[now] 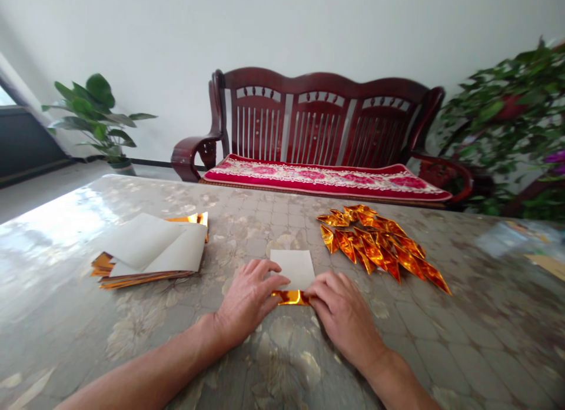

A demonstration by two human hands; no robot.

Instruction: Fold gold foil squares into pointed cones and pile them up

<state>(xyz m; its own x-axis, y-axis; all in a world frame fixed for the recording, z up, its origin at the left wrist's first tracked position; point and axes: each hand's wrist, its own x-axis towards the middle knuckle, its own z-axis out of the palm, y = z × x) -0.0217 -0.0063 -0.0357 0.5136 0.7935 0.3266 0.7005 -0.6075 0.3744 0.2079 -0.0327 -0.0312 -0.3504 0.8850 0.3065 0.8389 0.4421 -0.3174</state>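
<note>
A sheet of gold foil paper (291, 267) lies on the table in front of me, its whitish back facing up. Its near edge is turned over in a narrow strip that shows shiny gold. My left hand (251, 289) holds the left end of this strip, the thumb below and the fingers over the sheet's left side. At the right end, my right hand (339, 304) pinches the fold with its fingers bent close together. Part of the strip's ends is hidden under the fingertips.
A stack of foil paper sheets (154, 251) lies to the left. Several folded gold foil pieces (375, 242) are grouped to the right, and a clear plastic bag (512, 238) lies beyond them. A wooden bench (315, 119) stands behind the table (132, 369), with potted plants either side.
</note>
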